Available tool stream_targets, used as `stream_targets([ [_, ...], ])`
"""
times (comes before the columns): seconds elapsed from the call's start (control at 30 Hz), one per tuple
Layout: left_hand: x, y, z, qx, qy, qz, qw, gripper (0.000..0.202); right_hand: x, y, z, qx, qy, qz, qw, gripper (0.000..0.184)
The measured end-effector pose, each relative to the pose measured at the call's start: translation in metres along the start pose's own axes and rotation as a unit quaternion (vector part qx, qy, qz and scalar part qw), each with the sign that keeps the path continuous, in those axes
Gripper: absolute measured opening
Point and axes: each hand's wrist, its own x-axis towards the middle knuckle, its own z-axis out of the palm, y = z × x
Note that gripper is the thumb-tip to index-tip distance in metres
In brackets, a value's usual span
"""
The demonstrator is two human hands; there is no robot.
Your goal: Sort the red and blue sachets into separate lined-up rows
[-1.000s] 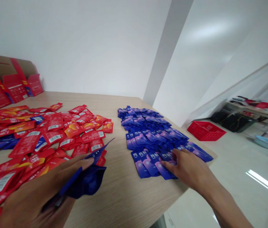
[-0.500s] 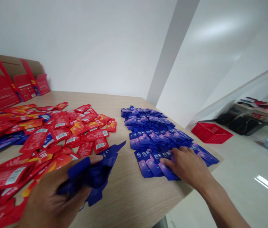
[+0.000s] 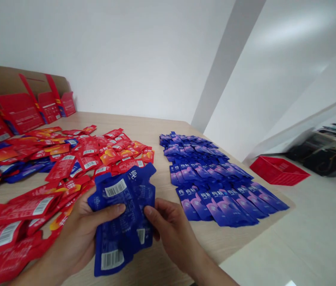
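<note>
Pouches of glossy dark-blue film point(image 3: 123, 230): fanned unevenly between both hands, above the near part of the pale wood-grain table point(image 3: 162, 258); slick overlapping faces could let one slide out.
Left hand point(image 3: 80, 224): thumb pinching the front face, fingers behind; a slackened thumb might drop the lowest pouch.
Right hand point(image 3: 173, 228): pinching the right edge; a hard tug could drag neighbours askew.
Overlapping rows of blue-and-purple flat pouches point(image 3: 227, 204): near the right wrist; a sweeping forearm could disarrange them.
Loose heap of red-and-orange flat pouches point(image 3: 88, 153): already mixed with blue ones, so a dropped pouch might get lost.
</note>
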Motion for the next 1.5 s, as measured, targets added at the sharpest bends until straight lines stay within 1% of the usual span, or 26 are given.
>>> stream_targets([
  [0.1,0.004,0.008,-0.002,-0.03,0.057,0.011,0.998,0.07,0.006,-0.005,-0.011,-0.04,0.05,-0.03,0.997,0.053],
  [0.13,0.005,0.011,-0.003,-0.037,0.076,0.017,0.996,0.072,0.006,-0.01,-0.016,-0.081,0.067,-0.043,0.994,0.049],
  [0.17,0.007,0.014,-0.004,-0.042,0.092,0.025,0.995,0.075,0.004,-0.017,-0.019,-0.145,0.085,-0.059,0.984,0.043],
  [0.2,0.009,0.016,-0.006,-0.045,0.106,0.036,0.993,0.078,0.002,-0.025,-0.022,-0.23,0.101,-0.072,0.965,0.037],
  [0.23,0.011,0.018,-0.007,-0.046,0.118,0.051,0.991,0.08,-0.001,-0.033,-0.022,-0.329,0.111,-0.081,0.934,0.03],
  [0.3,0.014,0.022,-0.008,-0.041,0.137,0.081,0.986,0.082,-0.006,-0.042,-0.016,-0.522,0.092,-0.076,0.844,0.017],
  [0.33,0.015,0.023,-0.009,-0.038,0.144,0.093,0.984,0.082,-0.008,-0.043,-0.009,-0.593,0.067,-0.065,0.8,0.017],
  [0.37,0.016,0.023,-0.009,-0.035,0.152,0.102,0.983,0.081,-0.009,-0.041,-0.001,-0.64,0.033,-0.051,0.766,0.021],
  [0.4,0.016,0.024,-0.009,-0.033,0.159,0.106,0.981,0.08,-0.01,-0.037,0.007,-0.668,-0.003,-0.034,0.744,0.024],
  [0.43,0.016,0.024,-0.008,-0.032,0.165,0.106,0.98,0.08,-0.01,-0.031,0.015,-0.68,-0.033,-0.017,0.732,0.026],
  [0.47,0.016,0.024,-0.008,-0.033,0.171,0.107,0.979,0.079,-0.011,-0.024,0.022,-0.682,-0.056,0.0,0.729,0.027],
  [0.57,0.016,0.023,-0.005,-0.038,0.18,0.112,0.976,0.08,-0.012,-0.008,0.033,-0.66,-0.085,0.036,0.745,0.027],
  [0.67,0.018,0.022,-0.005,-0.041,0.191,0.12,0.973,0.081,-0.013,-0.004,0.031,-0.638,-0.082,0.052,0.764,0.027],
  [0.77,0.019,0.021,-0.007,-0.035,0.188,0.124,0.974,0.08,-0.015,-0.008,0.025,-0.615,-0.088,0.071,0.78,0.04],
  [0.83,0.019,0.02,-0.009,-0.036,0.184,0.129,0.974,0.08,-0.018,-0.014,0.018,-0.593,-0.096,0.079,0.796,0.049],
  [0.87,0.019,0.02,-0.01,-0.038,0.184,0.131,0.974,0.08,-0.021,-0.018,0.012,-0.582,-0.093,0.075,0.804,0.05],
  [0.9,0.018,0.02,-0.01,-0.039,0.184,0.132,0.973,0.08,-0.024,-0.023,0.003,-0.573,-0.077,0.063,0.813,0.048],
  [0.97,0.017,0.021,-0.009,-0.041,0.186,0.135,0.972,0.081,-0.033,-0.037,-0.021,-0.569,-0.009,0.027,0.822,0.033],
  [1.0,0.017,0.021,-0.008,-0.041,0.186,0.133,0.973,0.082,-0.038,-0.044,-0.037,-0.573,0.031,0.01,0.819,0.024],
  [1.07,0.016,0.021,-0.006,-0.037,0.188,0.129,0.973,0.085,-0.044,-0.059,-0.069,-0.598,0.092,-0.003,0.796,0.014],
  [1.13,0.015,0.02,-0.004,-0.033,0.186,0.122,0.974,0.086,-0.046,-0.07,-0.098,-0.64,0.123,0.019,0.758,0.015],
  [1.2,0.015,0.019,-0.003,-0.031,0.184,0.124,0.975,0.084,-0.043,-0.074,-0.115,-0.679,0.13,0.057,0.721,0.017],
  [1.23,0.014,0.019,-0.002,-0.033,0.183,0.126,0.974,0.083,-0.041,-0.074,-0.12,-0.694,0.122,0.074,0.706,0.018],
  [1.3,0.014,0.019,0.001,-0.036,0.181,0.127,0.975,0.082,-0.035,-0.07,-0.121,-0.712,0.102,0.1,0.687,0.02],
  [1.37,0.014,0.019,0.004,-0.034,0.18,0.124,0.975,0.082,-0.03,-0.066,-0.117,-0.721,0.092,0.119,0.676,0.022],
  [1.5,0.011,0.02,0.01,-0.031,0.188,0.127,0.973,0.081,-0.02,-0.063,-0.11,-0.726,0.099,0.147,0.665,0.027],
])
